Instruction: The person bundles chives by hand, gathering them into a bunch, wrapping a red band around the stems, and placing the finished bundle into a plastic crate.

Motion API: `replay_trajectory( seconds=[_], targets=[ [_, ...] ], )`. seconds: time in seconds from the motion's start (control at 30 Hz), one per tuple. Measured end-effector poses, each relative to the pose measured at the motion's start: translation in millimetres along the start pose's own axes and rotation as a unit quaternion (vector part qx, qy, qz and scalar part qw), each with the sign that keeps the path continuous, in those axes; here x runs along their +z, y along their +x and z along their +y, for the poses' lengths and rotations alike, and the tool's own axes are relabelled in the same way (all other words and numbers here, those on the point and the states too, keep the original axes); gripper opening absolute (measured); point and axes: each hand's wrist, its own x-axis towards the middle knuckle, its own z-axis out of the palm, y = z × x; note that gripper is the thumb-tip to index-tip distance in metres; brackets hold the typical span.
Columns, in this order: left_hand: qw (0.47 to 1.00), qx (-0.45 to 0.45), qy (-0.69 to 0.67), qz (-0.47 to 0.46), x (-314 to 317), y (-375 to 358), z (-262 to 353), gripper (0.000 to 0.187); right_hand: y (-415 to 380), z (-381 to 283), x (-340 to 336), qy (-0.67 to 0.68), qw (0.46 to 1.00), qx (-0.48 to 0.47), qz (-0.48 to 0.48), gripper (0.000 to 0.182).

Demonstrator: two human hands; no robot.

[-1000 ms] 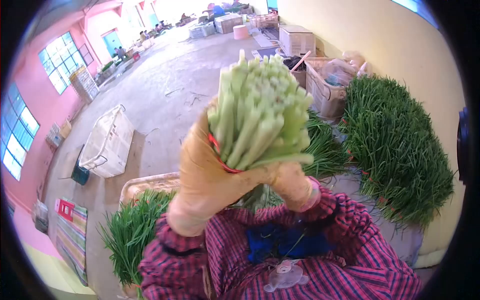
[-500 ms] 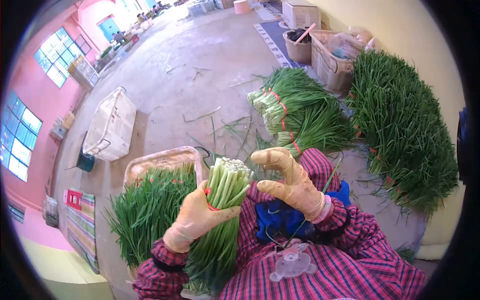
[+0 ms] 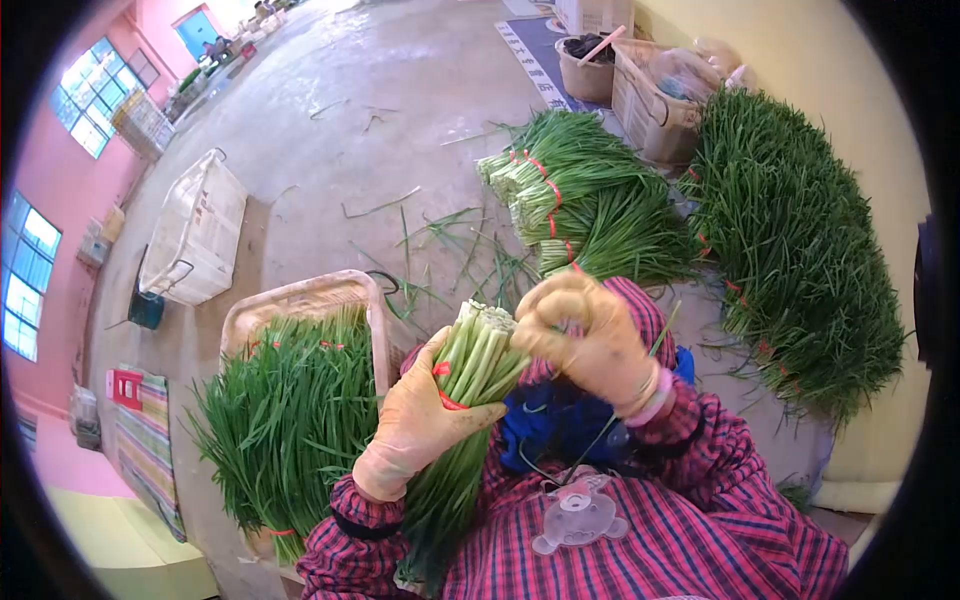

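A bunch of garlic chives (image 3: 478, 345) stands tilted in front of me, its pale cut ends up and its green leaves hanging down by my lap. My left hand (image 3: 415, 425), in a yellowish glove, is wrapped round it at the red band (image 3: 449, 402). Just right of the pale ends is my gloved right hand (image 3: 590, 345), its fingers curled together close to the stalks. Whatever those fingertips may pinch is too small to make out. A blue cloth (image 3: 545, 435) lies on my lap behind the hands.
To my left a basket (image 3: 300, 290) holds banded chives. More banded chives (image 3: 590, 200) lie ahead on the floor, beside a large green heap (image 3: 800, 250) along the right wall. A white crate (image 3: 195, 235) stands further left. Loose leaves (image 3: 440, 225) litter the floor.
My right hand has curled its spread fingers and come in against the stalk ends. My left hand and the bunch have shifted slightly right; the whole view has turned a little.
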Motion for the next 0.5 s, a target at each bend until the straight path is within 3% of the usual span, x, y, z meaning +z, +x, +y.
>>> replay_trajectory(
  seconds=[0.07, 0.13, 0.17, 0.27, 0.37, 0.4, 0.47, 0.5],
  targets=[
    [0.999, 0.002, -0.053, -0.008, -1, 1, -7, 0.099, 17, -2, -25, 0.030, 1.000, 0.002, 0.007, 0.010],
    [0.997, -0.004, -0.073, -0.020, -3, 0, -9, 0.103, 37, 13, -62, 0.094, 0.989, 0.041, 0.106, 0.005],
    [0.997, -0.005, -0.073, -0.019, -3, 0, -10, 0.103, 53, 19, -83, 0.115, 0.976, 0.010, 0.185, 0.005],
    [0.998, -0.008, -0.050, -0.020, -6, -1, -7, 0.104, 91, 51, -152, 0.230, 0.888, 0.051, 0.395, 0.015],
    [1.000, -0.016, -0.024, -0.013, -7, -2, -1, 0.103, 87, 103, -165, 0.231, 0.851, 0.106, 0.460, 0.019],
    [0.999, -0.005, -0.044, -0.007, -6, -2, -5, 0.104, 75, 85, -140, 0.136, 0.890, 0.130, 0.416, 0.026],
    [0.998, -0.006, -0.062, 0.010, -6, -5, -8, 0.105, 50, 78, -94, 0.152, 0.955, 0.157, 0.199, 0.048],
    [1.000, -0.009, -0.021, 0.015, -6, -4, -6, 0.105, 35, 95, -67, 0.299, 0.946, 0.123, 0.037, 0.054]
  ],
)
